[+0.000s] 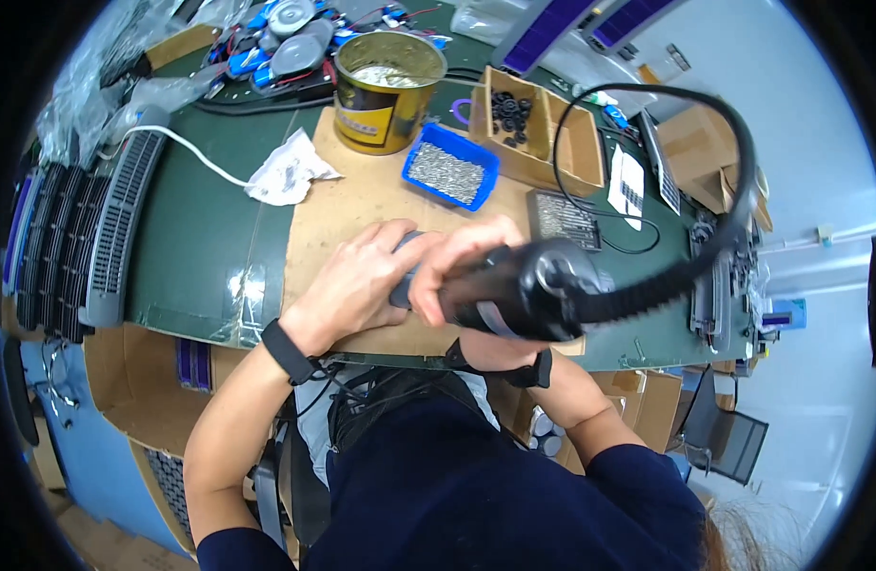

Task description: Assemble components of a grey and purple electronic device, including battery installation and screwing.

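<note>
My right hand (457,262) is wrapped round a black electric screwdriver (509,293), which is tilted; its thick black cable loops up and to the right. The tool's tip is hidden behind my hands. My left hand (357,281) presses on a small grey part (405,290), fingers closed over it, on a brown cardboard sheet (309,247). Most of that part is covered by my hands. Just beyond them sits a blue tray (492,174) full of small metal screws. A black block with rows of screws (562,219) lies to the right of it.
A yellow-and-black tin (362,128) stands behind the blue tray. Right of it is a cardboard divider box (543,167) holding black round parts. A crumpled white paper (288,171) and stacked grey grilles (124,214) lie left. Blue-and-grey wired parts (295,52) pile up at the back.
</note>
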Demonstrator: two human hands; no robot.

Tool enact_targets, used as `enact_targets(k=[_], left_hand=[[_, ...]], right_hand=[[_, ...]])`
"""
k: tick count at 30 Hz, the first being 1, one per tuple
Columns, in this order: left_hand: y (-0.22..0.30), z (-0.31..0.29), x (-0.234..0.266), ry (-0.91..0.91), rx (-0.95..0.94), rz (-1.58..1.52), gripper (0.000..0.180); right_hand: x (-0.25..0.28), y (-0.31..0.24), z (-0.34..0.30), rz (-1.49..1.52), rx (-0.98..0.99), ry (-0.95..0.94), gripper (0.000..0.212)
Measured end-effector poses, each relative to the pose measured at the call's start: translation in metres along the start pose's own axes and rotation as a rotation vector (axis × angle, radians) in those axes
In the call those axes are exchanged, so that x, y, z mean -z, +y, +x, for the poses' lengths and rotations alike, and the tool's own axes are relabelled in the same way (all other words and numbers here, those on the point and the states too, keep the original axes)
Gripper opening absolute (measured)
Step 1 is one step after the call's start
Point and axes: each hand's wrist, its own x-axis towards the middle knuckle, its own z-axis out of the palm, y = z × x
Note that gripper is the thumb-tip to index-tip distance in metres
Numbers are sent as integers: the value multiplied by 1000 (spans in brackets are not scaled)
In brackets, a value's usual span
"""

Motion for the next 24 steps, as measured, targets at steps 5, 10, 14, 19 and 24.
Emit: enact_targets(k=[5, 10, 14, 19, 24], left_hand=[[8, -5, 21, -110, 50, 58, 85], [24, -15, 43, -228, 194, 408, 88], [60, 20, 19, -283, 38, 403, 95], [65, 62, -23, -384, 29, 366, 92], [59, 72, -28, -473, 54, 345, 89]], right_hand=[[32, -47, 0, 53, 393, 157, 89], [129, -79, -23, 23, 550, 387, 96], [148, -65, -25, 26, 338, 542, 92], [155, -46, -21, 2, 214, 572, 86], [157, -35, -24, 16, 142, 479, 85]])
